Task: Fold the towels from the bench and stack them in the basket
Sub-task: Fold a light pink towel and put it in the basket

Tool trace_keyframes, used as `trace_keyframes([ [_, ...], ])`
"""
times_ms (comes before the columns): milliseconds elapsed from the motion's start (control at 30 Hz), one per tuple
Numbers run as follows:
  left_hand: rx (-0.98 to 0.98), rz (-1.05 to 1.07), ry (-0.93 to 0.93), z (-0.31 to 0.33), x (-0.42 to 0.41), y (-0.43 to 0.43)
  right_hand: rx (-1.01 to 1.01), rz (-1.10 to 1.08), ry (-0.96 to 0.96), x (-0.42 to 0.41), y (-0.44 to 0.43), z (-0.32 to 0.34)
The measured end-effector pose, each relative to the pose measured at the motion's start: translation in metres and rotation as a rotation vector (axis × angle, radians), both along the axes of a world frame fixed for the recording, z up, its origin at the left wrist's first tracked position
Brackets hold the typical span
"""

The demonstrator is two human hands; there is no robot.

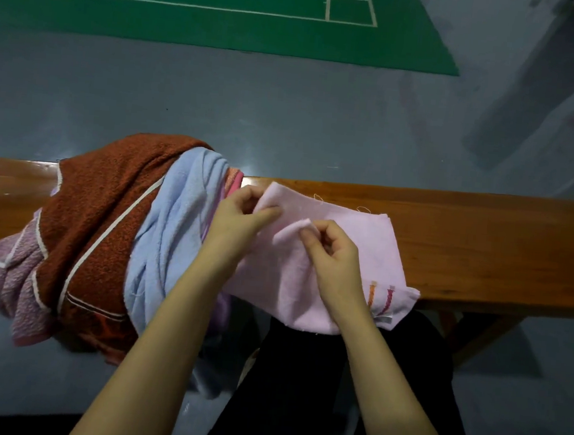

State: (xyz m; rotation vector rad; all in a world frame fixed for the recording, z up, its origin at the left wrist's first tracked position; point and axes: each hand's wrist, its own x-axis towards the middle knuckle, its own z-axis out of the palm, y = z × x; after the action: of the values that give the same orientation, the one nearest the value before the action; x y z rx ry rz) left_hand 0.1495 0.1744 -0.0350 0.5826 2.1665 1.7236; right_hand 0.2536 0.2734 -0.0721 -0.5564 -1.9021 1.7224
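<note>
From my feed I see a glossy grey floor [287,114] catching soft glare, with a green court mat [208,25] marked in pale lines up at twelve o'clock. A dim greyish band [542,93] slants across the floor toward two o'clock.

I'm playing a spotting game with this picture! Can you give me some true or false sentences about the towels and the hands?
1. Both hands pinch the pink towel. True: left hand and right hand each hold a bit of it.
2. The pink towel lies on the floor. False: it lies on the bench.
3. A brown towel sits in the pile left of the hands. True.
4. The blue towel is neatly folded. False: it hangs crumpled in the pile.
5. A basket stands on the bench. False: none shows.
</note>
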Motion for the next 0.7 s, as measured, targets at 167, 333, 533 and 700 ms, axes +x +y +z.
trace_keyframes([
  [167, 0.076, -0.114, 0.065, 0.017, 0.046, 0.010, 0.027, -0.030, 0.098, 0.028, 0.007, 0.028],
  [333, 0.077, -0.204, 0.127, 0.026, 0.069, 0.015, 0.058, -0.035, 0.101, 0.053, 0.014, 0.042],
  [533, 0.034, -0.225, 0.218, 0.033, 0.079, 0.016, 0.149, -0.053, 0.071, 0.066, 0.017, 0.050],
  [700, -0.010, -0.261, 0.356, 0.032, 0.076, 0.013, 0.078, -0.072, 0.062, 0.067, 0.019, 0.050],
])
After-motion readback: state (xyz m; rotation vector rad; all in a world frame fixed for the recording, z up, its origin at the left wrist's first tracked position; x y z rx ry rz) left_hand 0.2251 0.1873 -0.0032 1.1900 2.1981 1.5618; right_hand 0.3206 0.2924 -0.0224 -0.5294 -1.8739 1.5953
